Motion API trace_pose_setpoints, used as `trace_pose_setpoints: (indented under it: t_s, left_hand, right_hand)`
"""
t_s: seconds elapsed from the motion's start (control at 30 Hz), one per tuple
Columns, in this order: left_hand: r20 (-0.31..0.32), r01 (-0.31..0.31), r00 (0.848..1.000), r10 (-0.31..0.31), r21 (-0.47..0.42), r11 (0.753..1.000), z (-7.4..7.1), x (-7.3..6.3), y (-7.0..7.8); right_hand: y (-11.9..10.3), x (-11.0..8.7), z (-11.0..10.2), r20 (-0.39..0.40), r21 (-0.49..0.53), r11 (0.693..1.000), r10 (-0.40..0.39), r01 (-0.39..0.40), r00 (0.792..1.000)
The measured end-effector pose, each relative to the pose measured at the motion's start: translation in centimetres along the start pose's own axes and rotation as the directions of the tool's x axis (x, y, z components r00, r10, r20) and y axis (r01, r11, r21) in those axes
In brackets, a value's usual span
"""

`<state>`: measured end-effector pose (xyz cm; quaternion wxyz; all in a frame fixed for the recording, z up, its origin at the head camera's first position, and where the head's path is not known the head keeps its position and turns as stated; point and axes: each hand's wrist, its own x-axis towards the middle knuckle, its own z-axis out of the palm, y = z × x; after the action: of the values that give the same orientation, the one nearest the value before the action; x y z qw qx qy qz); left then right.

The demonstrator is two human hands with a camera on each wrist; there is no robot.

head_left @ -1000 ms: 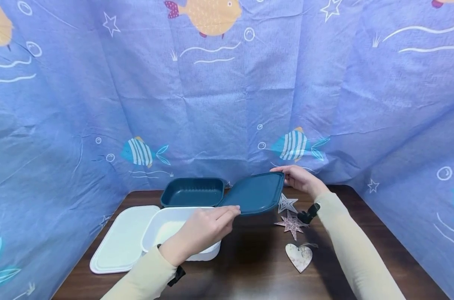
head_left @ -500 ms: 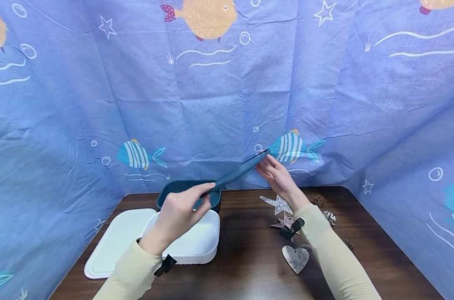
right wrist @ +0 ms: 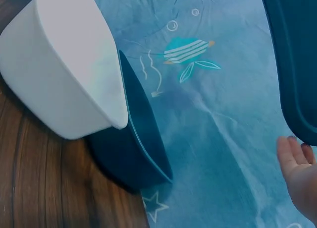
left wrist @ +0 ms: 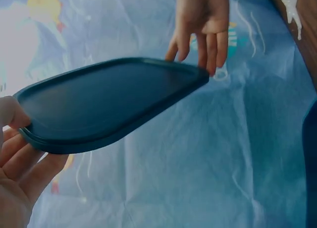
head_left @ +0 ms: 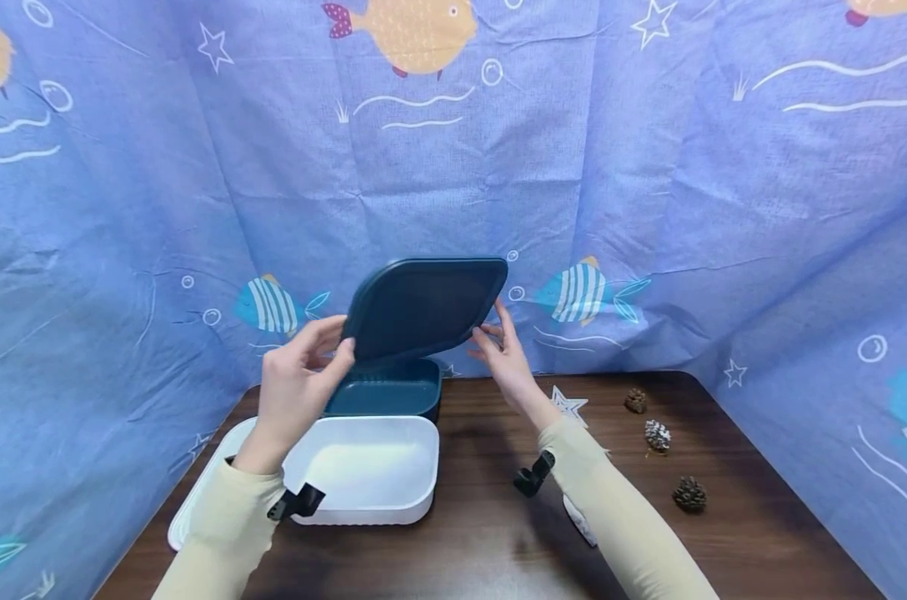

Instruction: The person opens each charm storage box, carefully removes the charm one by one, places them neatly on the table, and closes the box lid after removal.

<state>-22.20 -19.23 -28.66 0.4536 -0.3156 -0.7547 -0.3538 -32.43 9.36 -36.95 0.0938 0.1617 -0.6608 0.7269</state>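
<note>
A dark teal plastic lid (head_left: 423, 308) is held up in the air, tilted with its rimmed face toward me. My left hand (head_left: 296, 375) pinches its left edge, thumb on the near face and fingers behind. At the lower right corner, my right hand (head_left: 506, 358) holds the lid between thumb and fingers; in the right wrist view its fingertips (right wrist: 292, 143) are right at the rim. Below and behind the lid stands the matching teal container (head_left: 393, 393), partly hidden. In front of it is an uncovered white container (head_left: 371, 513).
A white lid (head_left: 212, 471) lies at the table's left, partly behind my left arm. On the right are a silver star (head_left: 569, 406), a heart ornament (head_left: 578, 518) partly covered by my right sleeve, and pine cones (head_left: 689, 494). A fish-patterned cloth (head_left: 438, 192) hangs behind the table.
The teal lid has risen, moved left and turned from nearly flat through edge-on to tilted upright. Both hands went with it, moving left and up.
</note>
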Motion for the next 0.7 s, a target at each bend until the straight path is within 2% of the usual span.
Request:
trace_pose_setpoints:
  t_s: [0.17,0.27,0.37,0.5,0.7]
  left_hand:
    - [-0.036,0.146,0.988,-0.147,-0.023,0.989,-1.1,0.6,-1.6]
    - [-0.040,0.219,0.974,-0.221,-0.049,0.974,-1.3,0.8,-2.7]
    - [-0.041,0.286,0.957,-0.287,-0.038,0.958,-1.5,0.7,-4.0]
    - [-0.019,0.395,0.919,-0.394,0.035,0.918,-1.5,0.1,-6.2]
    - [0.107,0.500,0.852,-0.513,0.128,0.856,-1.3,-0.8,-9.5]
  right_hand:
    - [0.2,0.1,1.0,-0.065,-0.043,0.999,-0.018,0.015,0.998]
    - [0.4,0.1,1.5,-0.093,-0.055,0.998,-0.033,0.028,0.995]
    - [0.7,0.2,2.0,-0.100,-0.069,0.997,-0.029,0.022,0.995]
    - [1.5,0.3,2.7,-0.075,-0.112,0.994,0.001,-0.009,0.997]
    - [2.8,0.5,3.6,-0.052,-0.265,0.964,0.014,-0.028,0.999]
